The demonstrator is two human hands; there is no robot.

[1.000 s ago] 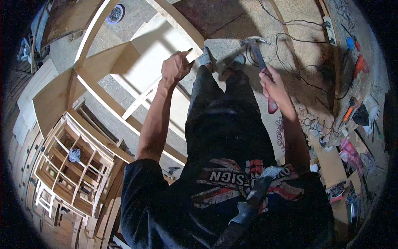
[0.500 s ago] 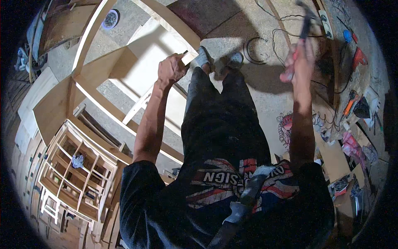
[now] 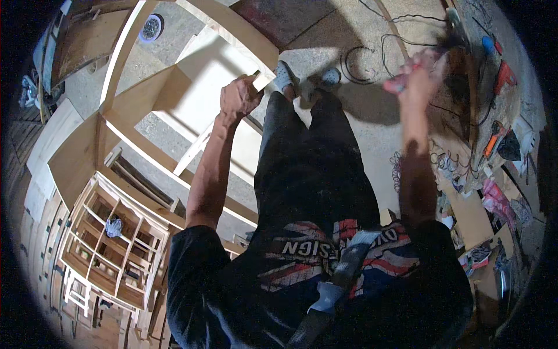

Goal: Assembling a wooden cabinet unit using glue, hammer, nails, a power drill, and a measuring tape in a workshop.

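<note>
1. On the upper corner of the wooden frame point(image 3: 174, 110), which stands on the concrete floor point(image 3: 372, 145), the left hand point(image 3: 239, 96) rests; its fingers are curled together around the end of a light wooden board point(image 3: 258, 78) and press on it

2. At the right, well apart from the frame, the right hand point(image 3: 419, 72) is raised above the floor; its fingers are closed tightly around the red handle of a hammer point(image 3: 433, 55), which is blurred, so its head is difficult to see exactly

3. Between the two hands, the person's legs in dark trousers go down to two light shoes point(image 3: 308, 78), which stand on the floor just beside the frame's corner

4. Near the shoes, a black cable point(image 3: 354, 61) lies in loops on the floor, and more thin cables go toward the upper edge

5. At the lower left, a small wooden shelf unit point(image 3: 110, 244) with many compartments stands beside the frame; a crumpled cloth point(image 3: 113, 228) lies in one compartment

6. Along the right edge of the floor, many tools and packages lie together, among them an orange tool point(image 3: 494, 136) and a red one point(image 3: 504, 74)

7. At the upper left, a round drain cover point(image 3: 151, 27) is seen in the floor
</note>
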